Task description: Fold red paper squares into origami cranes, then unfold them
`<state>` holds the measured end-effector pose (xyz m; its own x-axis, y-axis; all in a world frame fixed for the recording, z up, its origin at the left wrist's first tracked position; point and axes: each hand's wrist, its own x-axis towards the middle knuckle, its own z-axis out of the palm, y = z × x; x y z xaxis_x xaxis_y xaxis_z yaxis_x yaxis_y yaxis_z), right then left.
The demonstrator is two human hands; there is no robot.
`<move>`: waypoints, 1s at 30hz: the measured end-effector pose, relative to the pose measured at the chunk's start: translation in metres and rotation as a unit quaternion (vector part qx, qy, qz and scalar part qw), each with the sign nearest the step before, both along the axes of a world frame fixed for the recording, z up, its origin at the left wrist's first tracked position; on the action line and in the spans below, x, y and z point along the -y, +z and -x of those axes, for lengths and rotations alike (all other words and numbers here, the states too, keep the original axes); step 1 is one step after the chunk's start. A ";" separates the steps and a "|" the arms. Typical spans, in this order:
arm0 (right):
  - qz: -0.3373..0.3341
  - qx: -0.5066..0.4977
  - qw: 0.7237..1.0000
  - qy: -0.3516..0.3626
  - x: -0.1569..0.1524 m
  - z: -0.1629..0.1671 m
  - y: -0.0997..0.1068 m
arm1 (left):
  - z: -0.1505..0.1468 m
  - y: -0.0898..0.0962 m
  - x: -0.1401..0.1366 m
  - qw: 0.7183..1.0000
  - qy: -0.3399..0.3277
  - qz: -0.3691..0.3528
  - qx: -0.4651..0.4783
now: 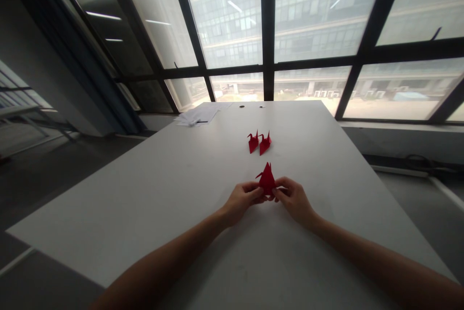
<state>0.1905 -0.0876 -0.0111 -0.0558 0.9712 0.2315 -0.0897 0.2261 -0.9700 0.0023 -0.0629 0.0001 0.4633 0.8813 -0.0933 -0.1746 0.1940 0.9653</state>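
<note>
A red origami crane (267,180) is held upright between my two hands, its bent head pointing left and a point rising at the top. My left hand (243,199) pinches its lower left side between thumb and fingers. On the lower right side, my right hand (293,199) grips it the same way. The fingertips of both hands come close together beneath the paper. Just beyond stand two more red paper cranes, a left one (253,143) and a right one (265,144), side by side and nearly touching, heads also to the left.
The white table (163,194) stretches ahead to tall dark-framed windows. White paper sheets (199,114) with a dark pen-like item lie at its far left. Two small dark round spots are near the far edge. A blue curtain (83,68) hangs at left.
</note>
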 end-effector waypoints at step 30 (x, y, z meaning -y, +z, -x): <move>-0.010 -0.080 0.997 0.015 0.001 0.002 0.000 | -0.002 0.000 0.001 0.992 0.059 -0.112 -0.009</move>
